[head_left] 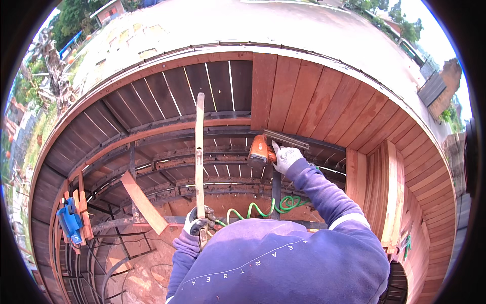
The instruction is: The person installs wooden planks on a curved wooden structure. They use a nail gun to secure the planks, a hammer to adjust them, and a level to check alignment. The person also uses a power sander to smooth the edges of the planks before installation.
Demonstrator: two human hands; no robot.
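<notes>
My right hand (286,156), in a pale glove, is closed on an orange nail gun (258,150) at the end of the finished planks. A coiled green air hose (253,209) lies below it, its end partly hidden by my body. My left hand (198,221), in a dark-palmed glove, is wrapped round the lower part of a long, narrow, pale wooden strip (199,126). Pointing away from me, that strip crosses the dark metal frame. Reddish wooden planks (324,99) sit side by side on the frame to the right of the strip.
A loose board (144,202) leans across the frame at left. Farther left, a blue power tool (70,223) rests on short wood pieces. Stacked boards (382,187) stand at right. Gaps show between the curved metal rails (167,129), with a bright paved yard (212,25) beyond.
</notes>
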